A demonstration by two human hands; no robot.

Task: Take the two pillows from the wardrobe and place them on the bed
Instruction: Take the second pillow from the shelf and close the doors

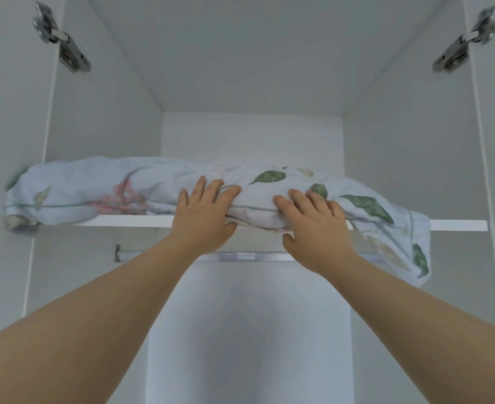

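- Up on the white wardrobe shelf [129,220] lies a pale blue pillow with green leaves and pink flowers printed on its cotton case [100,188], stretched almost the full width of the board.
- Only one pillow shape can be made out on that shelf; whether a second sits behind or under it, I cannot tell.
- The left hand [208,212] is at the shelf's front edge, near its middle, fingers spread over the top of the pillow and the thumb tucked under the bulge: gripping the fabric, not flat.
- The right hand [313,225] is just beside it, further toward the shelf's right end, fingers curled onto the pillow's front and the thumb hanging below the shelf edge.
- The two hands are close but not touching, both bare arms reaching up from below.
- At the shelf's right end a loose corner of the pillow case droops over the edge and hangs down.
- Just under the shelf runs a shiny metal hanging rail [246,256].
- High above the shelf, a steel door hinge [61,39] sits on the left wall and another steel hinge [465,39] on the right.
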